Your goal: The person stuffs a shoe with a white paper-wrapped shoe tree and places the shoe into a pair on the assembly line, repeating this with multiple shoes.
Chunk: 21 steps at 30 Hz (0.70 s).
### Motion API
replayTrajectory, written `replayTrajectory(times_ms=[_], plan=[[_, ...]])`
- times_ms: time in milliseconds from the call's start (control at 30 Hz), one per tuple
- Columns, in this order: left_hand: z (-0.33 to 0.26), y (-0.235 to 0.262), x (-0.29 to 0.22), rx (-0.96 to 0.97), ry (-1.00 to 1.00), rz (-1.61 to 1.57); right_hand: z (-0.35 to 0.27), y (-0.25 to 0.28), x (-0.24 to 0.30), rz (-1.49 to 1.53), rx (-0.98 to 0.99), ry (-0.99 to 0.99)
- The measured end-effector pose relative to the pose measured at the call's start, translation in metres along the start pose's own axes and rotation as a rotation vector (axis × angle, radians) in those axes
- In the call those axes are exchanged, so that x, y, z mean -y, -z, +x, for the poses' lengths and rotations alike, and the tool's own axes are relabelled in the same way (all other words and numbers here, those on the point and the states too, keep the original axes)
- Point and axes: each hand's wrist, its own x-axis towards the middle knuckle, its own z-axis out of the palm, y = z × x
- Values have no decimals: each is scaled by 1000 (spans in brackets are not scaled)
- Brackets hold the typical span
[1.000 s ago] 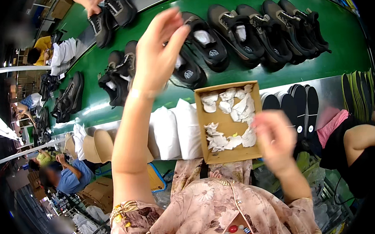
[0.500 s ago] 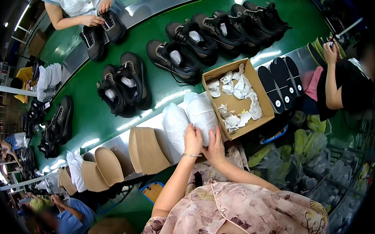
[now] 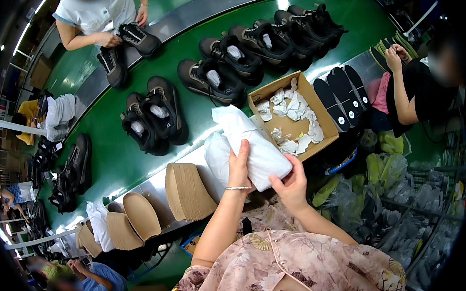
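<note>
A thick stack of white tissue paper (image 3: pixel 257 152) is held up at a slant between my two hands. My left hand (image 3: pixel 240 169) grips its left side, the thumb lying along it. My right hand (image 3: pixel 291 187) holds the near right corner, with the thumb in front. A second white paper stack (image 3: pixel 217 157) lies on the metal edge of the bench, partly behind the held one and my left hand. Just right of the held stack stands an open cardboard box (image 3: pixel 320 111) with crumpled white paper (image 3: pixel 296 108) inside.
Dark shoes (image 3: pixel 159 115) with paper in their openings stand on the green conveyor belt (image 3: pixel 105 153). Brown cardboard inserts (image 3: pixel 188 191) sit to the left. Black insoles (image 3: pixel 342 96) lie right of the box. One co-worker (image 3: pixel 97 15) handles shoes across the belt; another (image 3: pixel 410 81) works at right.
The right-hand white paper stack has been raised and tilted, its near end swung right. My right hand has moved right and nearer, to its corner. The shoes have shifted slightly in view.
</note>
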Motion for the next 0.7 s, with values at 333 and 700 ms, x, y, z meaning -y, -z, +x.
replayTrajectory(times_ms=[333, 700], plan=[[28, -68, -27, -78, -375, 262, 59, 18, 60, 80, 36, -11], [147, -205, 42, 80, -153, 457, 184, 133, 65, 137, -335, -43]])
